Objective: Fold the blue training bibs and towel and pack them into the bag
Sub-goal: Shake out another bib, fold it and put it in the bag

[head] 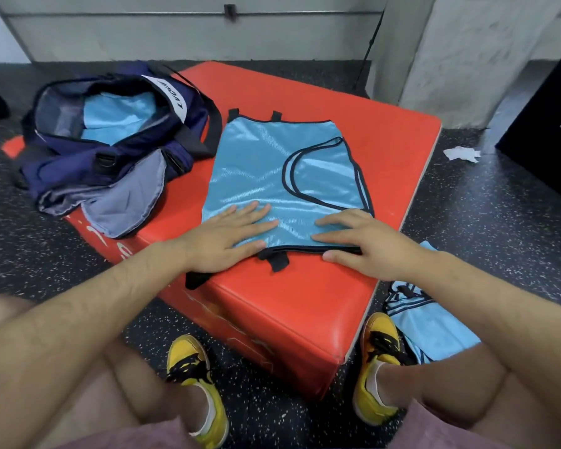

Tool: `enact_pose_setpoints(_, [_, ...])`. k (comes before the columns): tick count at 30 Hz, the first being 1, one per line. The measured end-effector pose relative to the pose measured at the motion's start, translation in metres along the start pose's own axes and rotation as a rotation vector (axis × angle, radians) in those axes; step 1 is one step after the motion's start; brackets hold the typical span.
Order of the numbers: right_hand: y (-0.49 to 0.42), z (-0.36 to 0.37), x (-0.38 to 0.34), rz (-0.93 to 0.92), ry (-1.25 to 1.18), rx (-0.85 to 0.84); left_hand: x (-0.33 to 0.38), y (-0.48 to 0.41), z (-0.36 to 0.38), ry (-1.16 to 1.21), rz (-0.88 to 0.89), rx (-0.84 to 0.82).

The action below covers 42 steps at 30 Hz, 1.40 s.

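My left hand [227, 234] and right hand [363, 244], fingers spread flat, pin the bib's [272, 170] near edge for folding; the bag [110, 134] gapes open left of it.

This looks like a gym or sports training room. The floor [467, 222] is black rubber flecked with white, the kind laid in weight rooms. A red padded box [289, 319] stands on it, carrying a navy sports bag [78, 170] and a shiny blue training bib [259, 163]. The person wears yellow sports shoes [195, 377].
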State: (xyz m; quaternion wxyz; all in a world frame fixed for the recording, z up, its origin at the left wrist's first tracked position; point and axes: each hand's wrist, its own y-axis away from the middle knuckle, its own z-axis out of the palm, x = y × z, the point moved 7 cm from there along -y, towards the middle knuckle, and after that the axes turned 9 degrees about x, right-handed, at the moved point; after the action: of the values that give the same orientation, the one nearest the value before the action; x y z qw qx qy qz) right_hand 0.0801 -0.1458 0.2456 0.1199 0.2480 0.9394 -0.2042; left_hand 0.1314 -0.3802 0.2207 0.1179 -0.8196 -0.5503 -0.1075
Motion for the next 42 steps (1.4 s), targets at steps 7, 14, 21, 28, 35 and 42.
enact_pose_setpoints(7, [0.016,-0.027,0.018,0.027,-0.006,0.014,-0.016,0.029,-0.062,0.211,-0.078,0.388])
enact_pose_setpoints(14, [0.028,-0.03,0.034,0.117,-0.109,0.057,-0.036,0.065,-0.048,0.323,-0.12,0.216])
enact_pose_setpoints(21, [0.02,-0.024,0.031,0.102,0.003,0.093,-0.039,0.061,-0.043,0.309,-0.134,0.262])
enact_pose_setpoints(28, [0.014,-0.017,0.026,0.244,0.058,-0.093,-0.045,0.057,-0.04,0.32,-0.275,0.203])
enact_pose_setpoints(35, [-0.026,-0.061,0.052,0.591,-0.399,-0.051,-0.048,0.019,-0.067,0.853,-0.53,0.384])
enact_pose_setpoints(42, [-0.042,-0.035,0.083,0.834,-0.407,0.114,-0.084,-0.012,-0.058,0.377,-0.767,0.457])
